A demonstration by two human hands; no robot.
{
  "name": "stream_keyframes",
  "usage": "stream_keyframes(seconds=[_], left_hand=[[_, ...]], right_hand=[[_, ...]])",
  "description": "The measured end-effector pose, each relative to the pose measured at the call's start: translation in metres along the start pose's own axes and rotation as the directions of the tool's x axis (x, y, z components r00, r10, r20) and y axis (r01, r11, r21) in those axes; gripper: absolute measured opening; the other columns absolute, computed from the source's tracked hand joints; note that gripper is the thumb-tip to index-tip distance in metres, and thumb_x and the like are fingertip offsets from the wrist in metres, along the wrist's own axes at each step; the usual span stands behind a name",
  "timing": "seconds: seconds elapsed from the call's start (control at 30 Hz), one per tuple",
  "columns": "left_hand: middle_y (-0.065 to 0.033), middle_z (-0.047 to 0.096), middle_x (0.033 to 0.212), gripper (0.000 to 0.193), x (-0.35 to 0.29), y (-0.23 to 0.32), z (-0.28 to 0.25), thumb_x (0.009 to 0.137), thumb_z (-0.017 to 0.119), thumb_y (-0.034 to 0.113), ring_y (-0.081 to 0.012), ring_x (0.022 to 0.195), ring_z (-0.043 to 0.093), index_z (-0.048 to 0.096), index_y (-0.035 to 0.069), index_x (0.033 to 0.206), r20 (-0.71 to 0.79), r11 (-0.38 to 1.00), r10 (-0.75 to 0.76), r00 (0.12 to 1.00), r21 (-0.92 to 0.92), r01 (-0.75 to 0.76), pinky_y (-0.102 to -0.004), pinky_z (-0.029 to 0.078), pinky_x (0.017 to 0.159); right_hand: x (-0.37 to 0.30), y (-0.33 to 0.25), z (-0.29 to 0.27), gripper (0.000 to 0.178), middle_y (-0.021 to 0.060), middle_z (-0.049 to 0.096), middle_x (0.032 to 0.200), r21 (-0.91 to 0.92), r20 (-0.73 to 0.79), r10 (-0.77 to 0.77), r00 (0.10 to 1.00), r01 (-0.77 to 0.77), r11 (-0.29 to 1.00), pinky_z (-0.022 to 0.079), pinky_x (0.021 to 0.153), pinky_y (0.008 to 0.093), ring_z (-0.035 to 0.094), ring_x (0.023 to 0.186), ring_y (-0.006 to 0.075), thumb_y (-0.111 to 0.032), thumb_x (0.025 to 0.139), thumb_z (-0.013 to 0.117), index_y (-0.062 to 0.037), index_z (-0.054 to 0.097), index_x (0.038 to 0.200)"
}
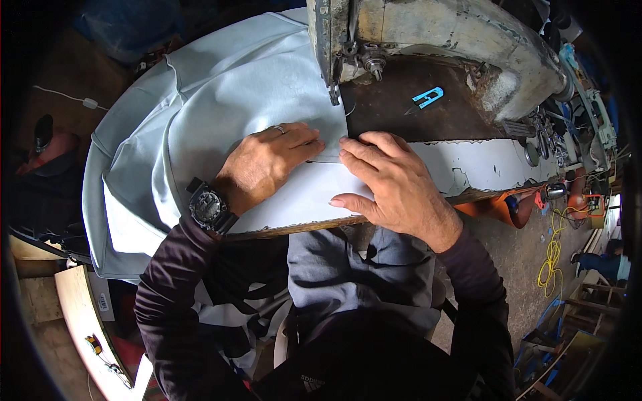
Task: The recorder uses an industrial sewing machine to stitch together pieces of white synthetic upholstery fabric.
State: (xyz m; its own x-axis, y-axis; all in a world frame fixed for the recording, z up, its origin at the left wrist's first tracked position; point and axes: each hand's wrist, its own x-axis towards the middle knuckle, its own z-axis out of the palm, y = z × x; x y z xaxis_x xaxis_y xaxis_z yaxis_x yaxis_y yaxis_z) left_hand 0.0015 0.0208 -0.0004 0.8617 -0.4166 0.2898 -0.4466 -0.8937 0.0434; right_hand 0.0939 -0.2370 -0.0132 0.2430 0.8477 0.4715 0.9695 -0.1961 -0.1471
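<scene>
A large piece of light grey-blue fabric [221, 100] spreads over the left of the worktable and hangs in folds past its edge. My left hand [264, 160] lies flat on the fabric near its front edge, fingers stretched out to the right. At the fabric's right corner, my right hand [391, 177] touches the edge with its fingertips, its thumb spread apart over the white tabletop. Just beyond both hands stands a worn sewing machine [461, 30]. Its presser foot [334, 95] is at the fabric's right edge; whether it presses down I cannot tell.
Blue thread snips [426, 98] lie on the dark machine bed. Small metal parts [531, 150] sit at the right end of the white tabletop [488, 160], whose surface is chipped. A yellow cable [552, 257] lies on the floor to the right. A pale board [83, 321] stands lower left.
</scene>
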Motion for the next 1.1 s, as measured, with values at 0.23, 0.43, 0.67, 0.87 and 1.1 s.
stream_keyframes(seconds=[0.23, 0.43, 0.67, 0.87, 1.1], left_hand=[[-0.0099, 0.071, 0.134, 0.039, 0.005, -0.011, 0.005, 0.087, 0.069, 0.001, -0.0275, 0.122, 0.071, 0.075, 0.008, 0.125, -0.038, 1.0, -0.014, 0.999, 0.014, 0.014, -0.0371, 0.062, 0.101], [-0.0115, 0.07, 0.138, 0.045, 0.008, -0.019, 0.007, 0.085, 0.074, 0.0, -0.0307, 0.131, 0.066, 0.073, 0.008, 0.13, 0.004, 0.998, -0.064, 0.998, -0.022, 0.064, -0.0413, 0.059, 0.107], [-0.012, 0.071, 0.136, 0.045, 0.016, -0.029, 0.01, 0.084, 0.074, -0.001, -0.0307, 0.127, 0.069, 0.074, 0.007, 0.128, -0.006, 0.996, -0.085, 0.996, -0.017, 0.085, -0.0405, 0.06, 0.104], [-0.0133, 0.072, 0.133, 0.048, 0.022, -0.038, 0.013, 0.081, 0.07, -0.005, -0.0316, 0.119, 0.072, 0.074, 0.006, 0.128, -0.062, 0.998, -0.069, 0.996, -0.017, 0.068, -0.0399, 0.061, 0.1], [-0.0142, 0.072, 0.132, 0.05, 0.031, -0.045, 0.012, 0.081, 0.069, -0.006, -0.0327, 0.119, 0.071, 0.074, 0.005, 0.129, -0.054, 0.995, -0.097, 0.994, -0.009, 0.097, -0.0406, 0.061, 0.099]], right_hand=[[0.01, 0.013, 0.003, 0.068, 0.0128, 0.069, 0.133, 0.047, 0.02, 0.017, 1.0, -0.018, 0.999, 0.052, 0.105, 0.0461, 0.058, 0.122, 0.0311, -0.061, 0.1, 0.063, 0.003, 0.074, 0.117], [0.014, 0.017, 0.009, 0.071, 0.0137, 0.068, 0.135, -0.014, 0.018, 0.011, 1.0, -0.011, 1.0, 0.051, 0.106, 0.0483, 0.058, 0.122, 0.0322, -0.062, 0.102, 0.061, 0.0046, 0.073, 0.12], [0.023, 0.022, 0.01, 0.069, 0.0146, 0.066, 0.138, -0.033, 0.053, 0.046, 0.998, -0.044, 0.998, 0.051, 0.107, 0.0471, 0.057, 0.124, 0.032, -0.059, 0.102, 0.062, 0.0056, 0.071, 0.127], [0.03, 0.025, 0.013, 0.066, 0.0157, 0.064, 0.136, -0.061, 0.061, 0.09, 0.994, -0.086, 0.994, 0.051, 0.104, 0.0471, 0.057, 0.121, 0.0324, -0.055, 0.101, 0.065, 0.0051, 0.07, 0.128], [0.038, 0.028, 0.017, 0.066, 0.0169, 0.063, 0.132, -0.152, 0.066, 0.146, 0.987, -0.135, 0.979, 0.052, 0.101, 0.0479, 0.057, 0.12, 0.0332, -0.056, 0.1, 0.067, 0.0037, 0.07, 0.127]])
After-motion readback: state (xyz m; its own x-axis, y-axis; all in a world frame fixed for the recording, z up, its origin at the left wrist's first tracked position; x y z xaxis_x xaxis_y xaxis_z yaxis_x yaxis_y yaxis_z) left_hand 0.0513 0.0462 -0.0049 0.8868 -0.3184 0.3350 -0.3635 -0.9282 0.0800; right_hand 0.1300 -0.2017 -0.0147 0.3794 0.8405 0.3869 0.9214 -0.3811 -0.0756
